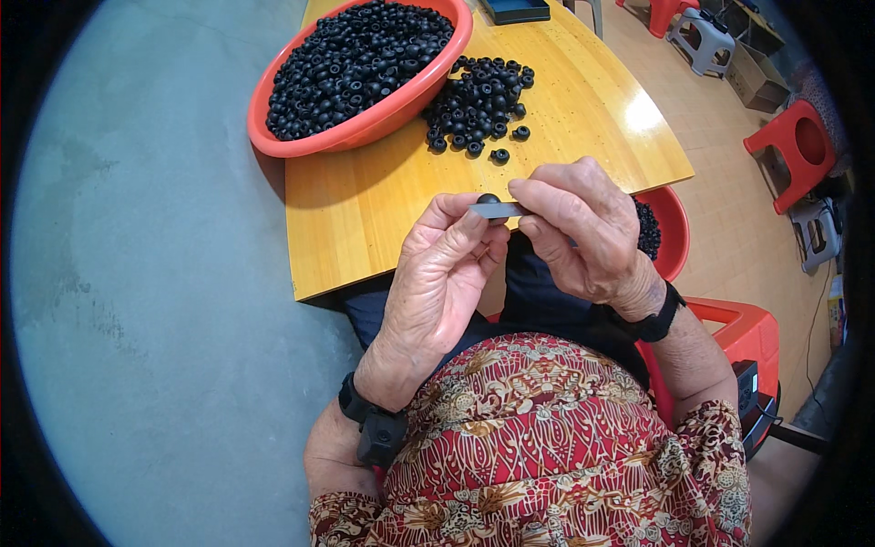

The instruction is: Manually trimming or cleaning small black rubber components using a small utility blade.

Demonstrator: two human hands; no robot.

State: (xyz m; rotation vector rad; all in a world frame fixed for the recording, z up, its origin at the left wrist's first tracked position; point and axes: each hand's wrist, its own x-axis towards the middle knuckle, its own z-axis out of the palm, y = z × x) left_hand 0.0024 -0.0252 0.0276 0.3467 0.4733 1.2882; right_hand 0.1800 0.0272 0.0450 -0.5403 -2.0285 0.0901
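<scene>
My left hand, palm turned up, pinches a small round black part, rubber-like in look, between thumb and fingertips. From the other side, my right hand grips a thin flat grey metal blade. The blade lies across the black part, close to my left thumb; whether its edge cuts into the part cannot be made out. Both hands are above my lap at the table's near edge. Just beyond them, a loose pile of similar black parts, with holes in their tops, lies on the yellow wooden table.
A large red basin heaped with black parts stands at the table's far left. Below the table's right edge, another red basin holds more. Red stools and a cardboard box stand on the floor at right.
</scene>
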